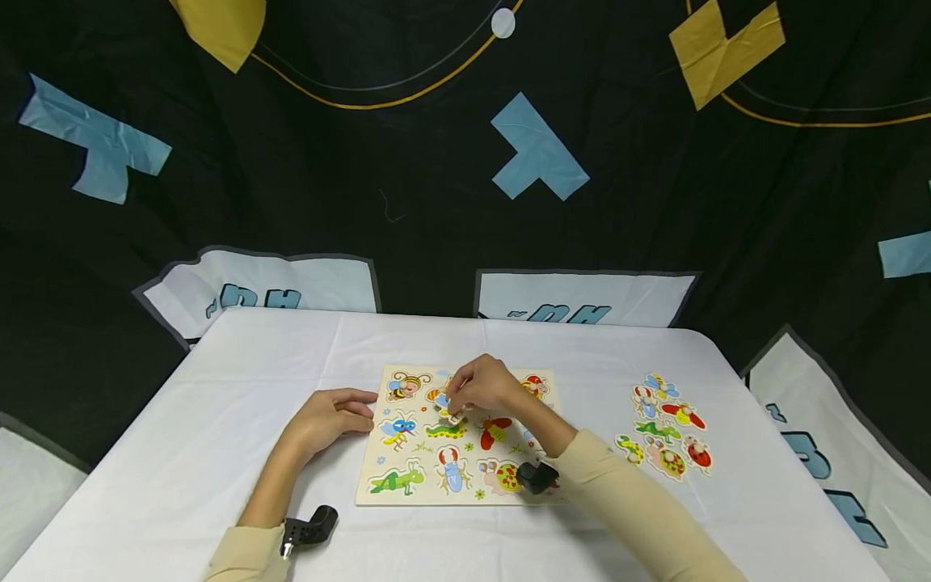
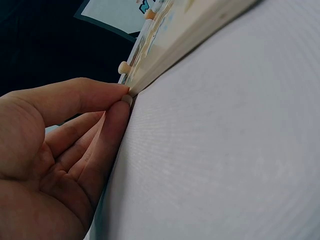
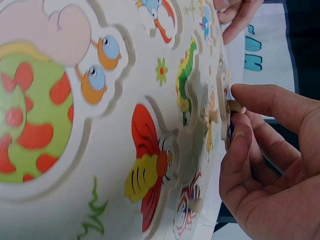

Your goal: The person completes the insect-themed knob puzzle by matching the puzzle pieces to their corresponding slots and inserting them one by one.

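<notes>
A wooden peg puzzle board (image 1: 465,499) with printed insect pictures lies flat on the white table. My right hand (image 1: 480,384) is over its upper middle, with thumb and fingers pinching the small wooden knob (image 3: 236,106) of a puzzle piece (image 3: 226,122). That piece is tilted nearly edge-on in the right wrist view, so its picture is mostly hidden. At the board's left edge, my left hand (image 1: 330,420) rests on the table; its thumb and fingertips (image 2: 117,92) touch the edge.
Several loose insect pieces (image 1: 658,428) lie grouped on the table right of the board. Knobbed pieces sit in the board's top row, among them a bee (image 1: 405,386). Behind the table (image 1: 291,347) hangs a black cloth (image 1: 407,178) with blue and yellow shapes.
</notes>
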The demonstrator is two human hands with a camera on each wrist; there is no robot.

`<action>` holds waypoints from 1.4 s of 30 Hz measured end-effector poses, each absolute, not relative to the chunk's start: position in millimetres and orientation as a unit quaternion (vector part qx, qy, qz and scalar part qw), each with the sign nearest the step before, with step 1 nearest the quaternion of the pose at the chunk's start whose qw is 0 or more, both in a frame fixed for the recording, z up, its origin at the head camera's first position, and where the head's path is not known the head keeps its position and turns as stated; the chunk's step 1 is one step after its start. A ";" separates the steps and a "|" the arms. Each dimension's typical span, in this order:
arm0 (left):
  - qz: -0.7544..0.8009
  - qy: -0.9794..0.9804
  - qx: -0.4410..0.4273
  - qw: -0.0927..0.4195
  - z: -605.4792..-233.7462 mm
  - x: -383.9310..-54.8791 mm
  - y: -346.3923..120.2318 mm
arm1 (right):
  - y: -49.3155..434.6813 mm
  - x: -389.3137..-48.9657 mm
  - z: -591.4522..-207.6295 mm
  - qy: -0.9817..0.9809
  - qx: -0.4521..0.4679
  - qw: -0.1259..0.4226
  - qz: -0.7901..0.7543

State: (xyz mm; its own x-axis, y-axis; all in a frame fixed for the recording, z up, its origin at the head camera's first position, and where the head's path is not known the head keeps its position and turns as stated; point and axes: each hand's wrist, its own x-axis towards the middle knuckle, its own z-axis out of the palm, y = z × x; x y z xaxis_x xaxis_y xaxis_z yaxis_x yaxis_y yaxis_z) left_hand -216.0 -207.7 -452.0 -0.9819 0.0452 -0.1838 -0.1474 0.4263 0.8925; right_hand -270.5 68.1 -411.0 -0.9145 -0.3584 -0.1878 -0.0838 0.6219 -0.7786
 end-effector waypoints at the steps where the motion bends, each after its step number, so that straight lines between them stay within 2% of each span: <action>1: 0.535 0.839 -0.031 0.090 -452.3 -216.1 -207.9 | 66.2 -270.0 -411.2 0.886 -0.125 0.166 -0.415; 29: 0.544 0.834 -0.023 0.088 -453.4 -217.9 -209.2 | 18.0 -259.5 -418.6 0.884 -0.180 0.167 -0.398; 42: 0.543 0.835 -0.017 0.088 -454.1 -217.9 -209.6 | 2.4 -256.3 -423.2 0.875 -0.158 0.185 -0.419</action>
State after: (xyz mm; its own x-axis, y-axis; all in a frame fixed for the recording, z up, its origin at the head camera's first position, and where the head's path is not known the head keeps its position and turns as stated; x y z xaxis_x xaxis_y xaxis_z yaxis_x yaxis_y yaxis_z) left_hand -217.9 -209.6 -454.1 -0.9839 0.0666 -0.1660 -0.1246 0.4102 0.9034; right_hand -256.3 2.4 -423.2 -0.8822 -0.4305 -0.1910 -0.1214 0.5997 -0.7909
